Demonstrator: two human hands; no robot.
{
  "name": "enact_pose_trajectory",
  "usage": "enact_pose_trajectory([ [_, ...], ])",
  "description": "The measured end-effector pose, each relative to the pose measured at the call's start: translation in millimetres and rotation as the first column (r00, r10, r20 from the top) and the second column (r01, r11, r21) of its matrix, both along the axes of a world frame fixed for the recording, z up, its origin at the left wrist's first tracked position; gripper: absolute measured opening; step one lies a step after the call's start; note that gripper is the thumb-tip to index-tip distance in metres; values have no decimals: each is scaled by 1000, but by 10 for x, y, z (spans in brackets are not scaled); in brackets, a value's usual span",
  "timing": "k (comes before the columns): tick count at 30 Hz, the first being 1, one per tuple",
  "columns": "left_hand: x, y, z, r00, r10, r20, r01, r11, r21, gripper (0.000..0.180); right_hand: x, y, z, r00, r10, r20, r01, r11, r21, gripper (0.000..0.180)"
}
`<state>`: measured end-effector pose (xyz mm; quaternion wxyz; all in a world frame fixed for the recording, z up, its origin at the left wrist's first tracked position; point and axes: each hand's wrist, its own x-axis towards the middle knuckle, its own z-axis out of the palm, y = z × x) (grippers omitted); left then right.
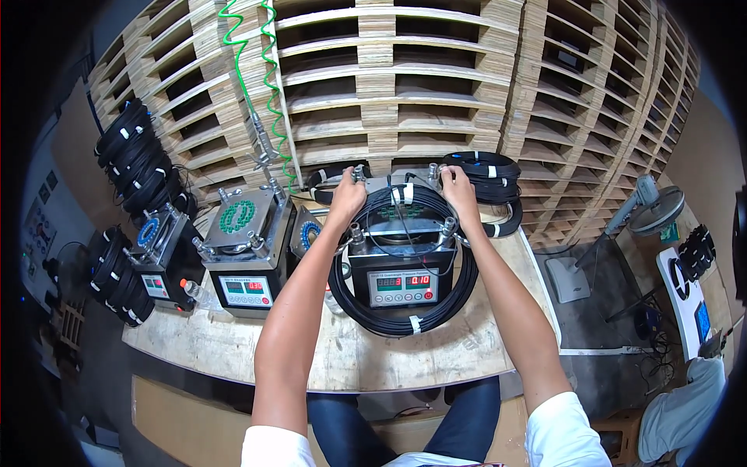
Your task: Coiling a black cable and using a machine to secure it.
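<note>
A boxy polishing machine (451, 268) with a lit red number display stands in front of me on the wooden table. A large coil of black cable (369, 323), bound with white ties, is draped around its front and over its top plate. At the far left corner my left hand (348, 198) is closed on a metal corner knob (359, 173). My right hand (459, 194) grips the far right metal knob (433, 171), its fingertips partly hiding it. Two near corner knobs (355, 232) stand untouched. Green-tipped connectors (399, 211) show through the coil on the top plate.
Two similar machines (243, 261) (159, 261) stand to the left, with a clear bottle (198, 294) between them. Cable coils (486, 175) lie behind right; more are stacked far left (136, 156). Pallets (377, 93) rise behind. A green coiled hose (270, 70) hangs down. A person's sleeve (685, 412) shows right.
</note>
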<state>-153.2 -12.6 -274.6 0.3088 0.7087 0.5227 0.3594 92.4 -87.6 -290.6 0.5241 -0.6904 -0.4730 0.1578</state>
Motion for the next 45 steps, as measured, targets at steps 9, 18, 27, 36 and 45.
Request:
enact_pose_trajectory([
  [9,62,64,-39,998,60,-22,-61,995,-75,61,95,56,-76,976,-79,202,100,990,-97,41],
  [18,39,88,-50,995,95,-25,-96,994,-42,61,166,196,-202,995,75,60,-79,995,69,40],
  [27,33,137,-107,996,80,-29,-82,993,-80,61,-11,10,36,994,-15,106,16,1000,-16,44],
  [36,56,52,-14,993,100,-68,-108,985,-136,65,51,53,-41,990,7,138,-7,1000,-6,47],
  [45,20,154,-106,999,48,-8,-49,997,-55,61,-13,-1,21,996,-11,89,8,1000,30,47],
])
